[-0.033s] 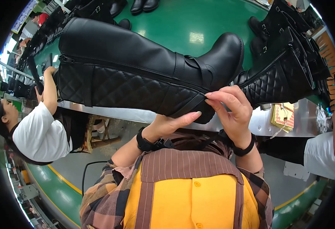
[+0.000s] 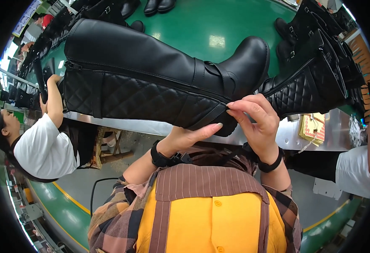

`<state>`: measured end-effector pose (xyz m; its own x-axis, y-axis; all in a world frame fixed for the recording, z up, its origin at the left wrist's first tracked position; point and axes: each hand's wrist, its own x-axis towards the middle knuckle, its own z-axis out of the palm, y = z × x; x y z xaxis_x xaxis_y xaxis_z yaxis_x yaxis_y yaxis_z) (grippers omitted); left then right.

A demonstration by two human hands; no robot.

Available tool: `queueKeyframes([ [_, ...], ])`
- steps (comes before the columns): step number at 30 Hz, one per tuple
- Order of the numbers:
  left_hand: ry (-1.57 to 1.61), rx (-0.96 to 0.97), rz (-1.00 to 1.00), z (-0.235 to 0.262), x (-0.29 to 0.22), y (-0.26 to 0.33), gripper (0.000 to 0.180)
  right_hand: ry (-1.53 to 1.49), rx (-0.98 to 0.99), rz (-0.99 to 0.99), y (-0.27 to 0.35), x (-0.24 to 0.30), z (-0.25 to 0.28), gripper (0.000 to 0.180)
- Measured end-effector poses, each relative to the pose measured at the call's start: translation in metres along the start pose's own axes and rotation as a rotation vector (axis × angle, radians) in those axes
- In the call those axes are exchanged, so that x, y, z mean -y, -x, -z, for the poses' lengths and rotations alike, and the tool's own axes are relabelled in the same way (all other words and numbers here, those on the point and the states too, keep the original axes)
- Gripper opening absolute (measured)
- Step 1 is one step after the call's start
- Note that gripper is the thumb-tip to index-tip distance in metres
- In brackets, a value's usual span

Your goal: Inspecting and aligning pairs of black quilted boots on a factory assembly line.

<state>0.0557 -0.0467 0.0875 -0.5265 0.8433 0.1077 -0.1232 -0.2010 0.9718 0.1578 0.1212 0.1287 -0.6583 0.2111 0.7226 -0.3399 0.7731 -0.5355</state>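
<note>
A tall black boot (image 2: 130,55) lies on its side across my view, shaft to the left and toe to the upper right. Its side has a quilted panel, crossing straps and a long zip whose slider (image 2: 72,65) sits by the shaft's top edge. From below, my left hand (image 2: 189,137) supports the boot near the heel, thumb along its near side and fingers hidden behind it. At the zip's lower end, thumb and forefinger of my right hand (image 2: 259,118) are pinched together against the boot. Whatever lies between those fingertips is too small to make out.
More black boots (image 2: 309,84) stand at the right, others (image 2: 105,12) at the back left on the green tabletop (image 2: 185,29). A yellow printed card stack (image 2: 313,127) lies on the metal edge. A co-worker (image 2: 45,143) handles a boot at left; another person's sleeve (image 2: 358,168) shows at right.
The co-worker at the left has shifted the dark boot in their hands slightly. My hands and the boot I hold show no visible movement.
</note>
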Motion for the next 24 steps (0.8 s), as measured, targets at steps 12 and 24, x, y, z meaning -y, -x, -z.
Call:
queueKeyframes([
  [12,0.018,0.050,0.060,-0.004,-0.002,0.006,0.034,-0.116,0.290,-0.301,-0.012,0.004,0.019,0.015],
  [24,-0.081,0.062,0.005,-0.001,0.003,0.005,0.036,-0.237,0.408,-0.182,0.002,-0.016,0.030,0.014],
])
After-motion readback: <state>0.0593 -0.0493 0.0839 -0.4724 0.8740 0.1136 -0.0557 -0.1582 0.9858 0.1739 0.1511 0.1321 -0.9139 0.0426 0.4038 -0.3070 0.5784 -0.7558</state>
